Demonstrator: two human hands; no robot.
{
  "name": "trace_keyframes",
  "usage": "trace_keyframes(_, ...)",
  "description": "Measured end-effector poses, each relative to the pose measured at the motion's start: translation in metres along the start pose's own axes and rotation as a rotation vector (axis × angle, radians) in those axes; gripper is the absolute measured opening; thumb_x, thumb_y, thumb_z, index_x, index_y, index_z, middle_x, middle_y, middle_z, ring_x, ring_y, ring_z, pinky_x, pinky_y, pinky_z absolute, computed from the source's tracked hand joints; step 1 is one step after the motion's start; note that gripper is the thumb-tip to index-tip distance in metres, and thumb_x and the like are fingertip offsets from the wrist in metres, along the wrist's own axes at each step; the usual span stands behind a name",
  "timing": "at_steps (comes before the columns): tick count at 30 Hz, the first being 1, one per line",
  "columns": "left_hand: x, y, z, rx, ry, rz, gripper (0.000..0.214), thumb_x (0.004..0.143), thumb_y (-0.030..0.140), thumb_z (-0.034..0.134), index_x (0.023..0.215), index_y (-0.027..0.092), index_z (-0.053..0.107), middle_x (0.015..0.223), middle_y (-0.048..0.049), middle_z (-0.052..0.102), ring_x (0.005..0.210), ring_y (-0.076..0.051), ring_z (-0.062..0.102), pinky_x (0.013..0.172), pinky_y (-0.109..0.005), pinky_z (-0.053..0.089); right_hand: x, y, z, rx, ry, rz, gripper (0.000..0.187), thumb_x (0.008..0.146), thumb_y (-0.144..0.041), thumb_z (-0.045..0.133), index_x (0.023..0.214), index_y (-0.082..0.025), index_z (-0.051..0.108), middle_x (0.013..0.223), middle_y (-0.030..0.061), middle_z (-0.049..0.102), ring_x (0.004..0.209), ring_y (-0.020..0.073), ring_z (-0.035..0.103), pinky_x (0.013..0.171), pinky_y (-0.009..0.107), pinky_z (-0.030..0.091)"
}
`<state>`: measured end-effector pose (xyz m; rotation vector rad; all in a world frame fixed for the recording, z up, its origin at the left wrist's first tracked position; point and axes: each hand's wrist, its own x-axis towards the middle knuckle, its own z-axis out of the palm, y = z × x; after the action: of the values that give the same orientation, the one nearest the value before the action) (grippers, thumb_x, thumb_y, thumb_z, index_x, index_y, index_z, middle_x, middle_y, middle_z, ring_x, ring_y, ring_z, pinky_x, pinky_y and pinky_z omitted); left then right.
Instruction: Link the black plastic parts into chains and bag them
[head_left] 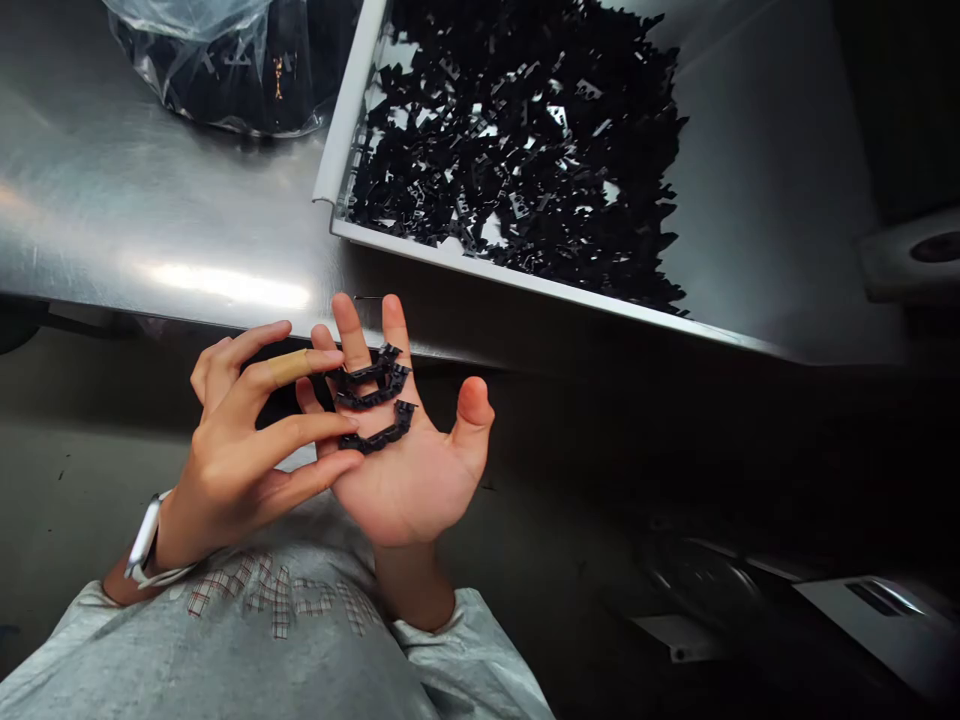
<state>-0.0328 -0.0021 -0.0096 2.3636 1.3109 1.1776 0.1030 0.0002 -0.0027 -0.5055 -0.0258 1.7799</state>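
My right hand is turned palm up, its fingers and thumb spread out. Across its palm and fingers lie three small black curved plastic parts, one lower, one middle and one upper. From the left, my left hand, with a watch on its wrist, reaches over them. Its thumb and index finger pinch the left end of the lower part. The middle finger, wrapped in a tan bandage, touches the left end of the upper part.
A white tray with a heap of small black parts stands on the metal table. A clear plastic bag of dark contents sits at the back left. The table's front edge passes just behind my fingers.
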Motion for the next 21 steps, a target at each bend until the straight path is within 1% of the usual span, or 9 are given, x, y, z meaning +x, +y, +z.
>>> trace_keyframes(5, 0.0011, -0.0016, 0.0012, 0.008, 0.011, -0.002, 0.020, 0.081, 0.030, 0.084, 0.099, 0.031, 0.075, 0.124, -0.0058, 0.073, 0.130, -0.037, 0.058, 0.105, -0.058, 0.046, 0.0005, 0.0003, -0.0003, 0.014, -0.006, -0.002, 0.053, 0.093, -0.062, 0.041, 0.133, -0.035, 0.062, 0.139, 0.0040, 0.067, 0.129, 0.0231, 0.062, 0.116, 0.059, 0.039)
trace_keyframes(10, 0.0005, -0.0038, 0.0016, 0.010, 0.026, -0.003, 0.022, 0.081, 0.038, 0.083, 0.100, 0.031, 0.075, 0.124, -0.0053, 0.073, 0.129, -0.037, 0.059, 0.105, -0.057, 0.047, 0.0009, 0.0006, -0.0020, 0.009, -0.020, 0.001, 0.054, 0.092, -0.063, 0.041, 0.134, -0.035, 0.061, 0.141, 0.0047, 0.065, 0.133, 0.0249, 0.059, 0.114, 0.060, 0.040)
trace_keyframes(13, 0.0001, -0.0042, 0.0006, 0.015, 0.018, -0.007, 0.024, 0.082, 0.041, 0.081, 0.104, 0.031, 0.074, 0.126, -0.0061, 0.072, 0.131, -0.037, 0.057, 0.107, -0.057, 0.045, 0.0014, 0.0004, -0.0025, 0.007, -0.024, 0.000, 0.054, 0.092, -0.063, 0.040, 0.134, -0.036, 0.061, 0.141, 0.0044, 0.065, 0.133, 0.0247, 0.059, 0.113, 0.061, 0.041)
trace_keyframes(17, 0.0014, -0.0023, 0.0000, 0.034, 0.003, -0.001, 0.026, 0.087, 0.036, 0.077, 0.111, 0.028, 0.075, 0.129, -0.0084, 0.070, 0.133, -0.039, 0.054, 0.107, -0.058, 0.043, 0.0016, 0.0008, -0.0014, 0.004, -0.022, 0.000, 0.054, 0.093, -0.064, 0.039, 0.133, -0.036, 0.061, 0.139, 0.0031, 0.066, 0.129, 0.0232, 0.062, 0.112, 0.061, 0.042)
trace_keyframes(21, 0.0043, 0.0001, 0.0007, 0.044, -0.005, -0.053, 0.021, 0.093, 0.028, 0.068, 0.113, 0.032, 0.075, 0.131, -0.0077, 0.069, 0.134, -0.039, 0.054, 0.108, -0.061, 0.041, 0.0009, 0.0004, -0.0010, 0.009, -0.004, 0.020, 0.055, 0.091, -0.065, 0.040, 0.132, -0.036, 0.062, 0.137, 0.0015, 0.068, 0.128, 0.0211, 0.062, 0.109, 0.056, 0.048)
